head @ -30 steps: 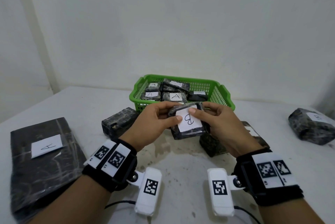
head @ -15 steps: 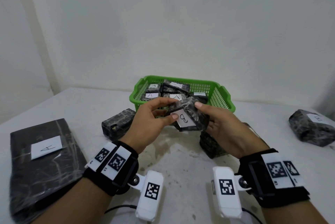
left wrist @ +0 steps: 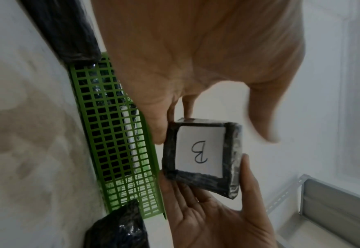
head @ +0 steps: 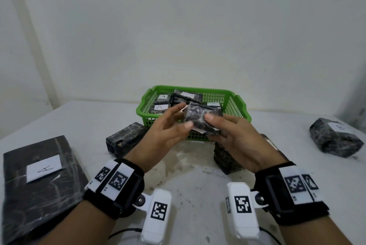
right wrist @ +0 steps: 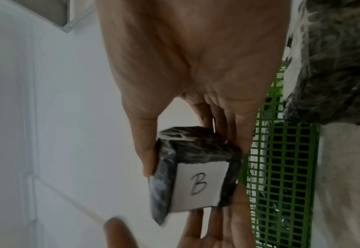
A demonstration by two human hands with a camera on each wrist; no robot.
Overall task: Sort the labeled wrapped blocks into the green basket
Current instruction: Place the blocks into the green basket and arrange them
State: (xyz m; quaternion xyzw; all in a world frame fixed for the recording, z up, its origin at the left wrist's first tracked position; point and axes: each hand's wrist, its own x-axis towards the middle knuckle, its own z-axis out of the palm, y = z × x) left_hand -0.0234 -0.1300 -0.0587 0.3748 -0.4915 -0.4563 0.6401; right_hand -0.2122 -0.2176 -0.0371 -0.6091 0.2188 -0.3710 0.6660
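Note:
My right hand grips a dark wrapped block just in front of the green basket, thumb on top and fingers beneath. In the head view its white label faces down and away; both wrist views show the label, which reads B. My left hand is beside the block with straight fingers touching its left end. The left thumb stands clear of the block in the left wrist view. Several wrapped blocks labeled A lie in the basket.
A wide flat dark package labeled A lies at the near left. One wrapped block sits left of the basket, another under my right hand, and a B-labeled one at the far right. The wall stands behind the basket.
The block has been turned over, so its B label went from facing up to facing down. My left hand loosened its pinch and its fingers straightened; the right hand keeps the grip.

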